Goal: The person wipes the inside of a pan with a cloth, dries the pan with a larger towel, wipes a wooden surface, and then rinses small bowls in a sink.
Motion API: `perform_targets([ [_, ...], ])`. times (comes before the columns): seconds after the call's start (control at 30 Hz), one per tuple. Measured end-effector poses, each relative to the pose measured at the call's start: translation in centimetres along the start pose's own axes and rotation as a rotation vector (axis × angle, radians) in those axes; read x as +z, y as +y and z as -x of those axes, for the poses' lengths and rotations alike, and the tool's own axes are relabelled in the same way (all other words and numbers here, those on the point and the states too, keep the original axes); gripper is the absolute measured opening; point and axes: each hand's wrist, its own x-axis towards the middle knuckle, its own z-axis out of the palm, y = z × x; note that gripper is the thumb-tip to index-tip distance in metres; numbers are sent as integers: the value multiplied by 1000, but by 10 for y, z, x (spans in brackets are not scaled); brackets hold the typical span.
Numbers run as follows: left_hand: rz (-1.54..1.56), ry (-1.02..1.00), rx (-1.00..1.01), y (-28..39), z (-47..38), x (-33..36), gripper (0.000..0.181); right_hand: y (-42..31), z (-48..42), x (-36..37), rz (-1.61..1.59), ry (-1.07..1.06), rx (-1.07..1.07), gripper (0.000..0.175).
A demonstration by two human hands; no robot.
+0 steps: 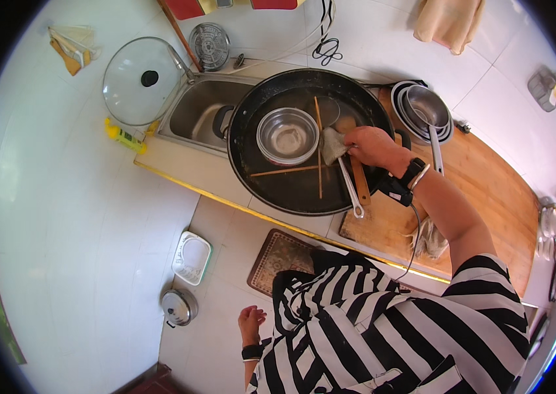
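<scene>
My right hand (376, 150) reaches over a large black two-handled pan (268, 189), its fingertips pinching a greyish dishcloth (333, 146). Stacked stainless steel bowls (288, 137) sit in the pan, left of the cloth. One chopstick (319, 184) crosses another chopstick (278, 171) beside them. Under my hand, a metal-handled utensil (352, 189) and a wooden utensil (360, 184) lean on the pan's near rim; the cloth and hand hide their upper parts. My left hand (252, 319) hangs low beside my body, away from the counter, holding nothing, its fingers loosely bent and apart.
Left of the pan is a steel sink (199, 113), with a glass lid (130, 93) and a yellow bottle (126, 138) nearby. Nested basins (398, 106) and a saucepan (425, 106) stand on a wooden board (485, 197) at right. Another cloth (429, 239) lies near the board's front edge.
</scene>
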Motion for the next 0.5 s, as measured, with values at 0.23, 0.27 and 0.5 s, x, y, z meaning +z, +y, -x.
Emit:
perform_targets([
  [0.23, -68, -178, -52, 33, -55, -2, 18, -17, 5, -70, -504, 193, 202, 17],
  [0.27, -74, -227, -24, 39, -70, -6, 18, -26, 2, -85, -448, 183, 205, 18],
  [0.5, -219, -367, 191, 138, -159, 2, 21, -78, -30, -91, -215, 228, 151, 21],
])
